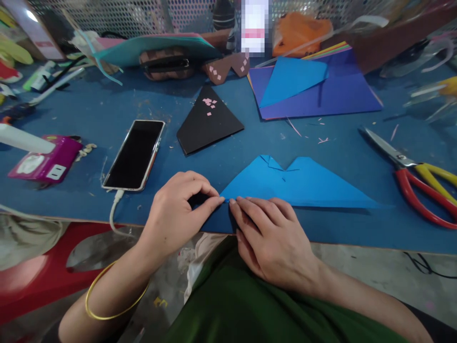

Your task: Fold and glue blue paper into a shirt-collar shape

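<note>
A sheet of blue paper (285, 186) lies on the table, its long straight edge toward me and a V-shaped notch at the top with pencil-like lines around it. My left hand (174, 209) pinches the paper's left tip between thumb and forefinger. Right beside it, my right hand (273, 233) has its fingers pressed together on the near edge, where a narrow strip looks folded. The thumb of this hand is largely hidden. Beyond the paper lies a folded black paper piece (210, 128) with small pink paper bits on it.
Red-and-yellow-handled scissors (407, 164) lie at the right. On the left are a charging phone (134, 155) and a purple power socket (50, 157). Purple paper (342, 95), a brown paper mask shape (226, 69) and an orange bag (300, 33) sit at the back. The table edge runs below my hands.
</note>
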{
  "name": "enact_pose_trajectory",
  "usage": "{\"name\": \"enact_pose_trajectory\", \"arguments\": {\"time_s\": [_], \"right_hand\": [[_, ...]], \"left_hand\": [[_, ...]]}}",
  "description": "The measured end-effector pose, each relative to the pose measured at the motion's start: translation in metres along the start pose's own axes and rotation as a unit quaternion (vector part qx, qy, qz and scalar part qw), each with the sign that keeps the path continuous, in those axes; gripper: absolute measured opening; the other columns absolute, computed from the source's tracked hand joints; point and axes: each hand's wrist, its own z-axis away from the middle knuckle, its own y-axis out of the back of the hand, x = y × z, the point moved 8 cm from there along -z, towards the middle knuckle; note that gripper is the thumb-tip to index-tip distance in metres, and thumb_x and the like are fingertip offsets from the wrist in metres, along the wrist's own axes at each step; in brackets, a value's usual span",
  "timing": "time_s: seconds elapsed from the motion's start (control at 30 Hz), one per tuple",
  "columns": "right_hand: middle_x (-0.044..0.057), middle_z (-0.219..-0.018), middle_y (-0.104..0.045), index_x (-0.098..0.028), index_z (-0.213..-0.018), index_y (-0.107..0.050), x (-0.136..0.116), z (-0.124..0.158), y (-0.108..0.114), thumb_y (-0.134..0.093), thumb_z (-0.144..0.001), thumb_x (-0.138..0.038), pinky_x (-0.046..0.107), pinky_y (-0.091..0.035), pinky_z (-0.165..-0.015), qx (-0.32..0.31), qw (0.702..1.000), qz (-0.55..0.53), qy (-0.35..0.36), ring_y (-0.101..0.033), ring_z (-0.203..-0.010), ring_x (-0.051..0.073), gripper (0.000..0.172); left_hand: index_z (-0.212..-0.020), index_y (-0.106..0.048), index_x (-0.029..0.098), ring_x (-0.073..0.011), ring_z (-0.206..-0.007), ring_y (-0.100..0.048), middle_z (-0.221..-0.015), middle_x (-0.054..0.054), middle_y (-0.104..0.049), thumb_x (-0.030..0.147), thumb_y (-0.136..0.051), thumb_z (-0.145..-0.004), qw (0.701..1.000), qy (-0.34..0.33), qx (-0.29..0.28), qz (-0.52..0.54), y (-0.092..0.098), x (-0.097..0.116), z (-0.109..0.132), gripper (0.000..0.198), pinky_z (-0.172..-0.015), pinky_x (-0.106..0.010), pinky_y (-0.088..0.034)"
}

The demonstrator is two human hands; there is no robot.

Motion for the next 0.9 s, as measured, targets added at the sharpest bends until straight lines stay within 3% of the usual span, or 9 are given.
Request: {"name": "enact_pose_trajectory", "arguments": {"time_s": [0.2,0.9], "right_hand": [[0.013,-0.13,-0.066,-0.003,-0.135,-0.057,-0.0013,0.0005,0.0008,-0.046,-0.098,-0.026,0.042,-0.038,-0.094,0.008,1.0,0.008,0.005,-0.055,-0.115,0.025,0.045],[0.012,-0.129,-0.067,-0.003,-0.134,-0.058,-0.0006,0.0008,0.0016,-0.046,-0.1,-0.027,0.042,-0.039,-0.094,0.017,1.0,0.002,0.013,-0.056,-0.115,0.024,0.043]], "left_hand": [[-0.071,-0.062,0.021,-0.0171,-0.085,-0.059,-0.084,0.001,-0.065,0.021,-0.066,-0.085,1.0,-0.008,0.008,-0.007,-0.0042,0.0038,-0.0007,0.014,-0.08,-0.035,-0.045],[-0.065,-0.054,0.022,-0.0193,-0.085,-0.055,-0.083,-0.001,-0.061,0.019,-0.059,-0.081,0.998,0.003,-0.063,-0.007,-0.0056,-0.001,-0.0103,0.018,-0.079,-0.037,-0.043]]}}
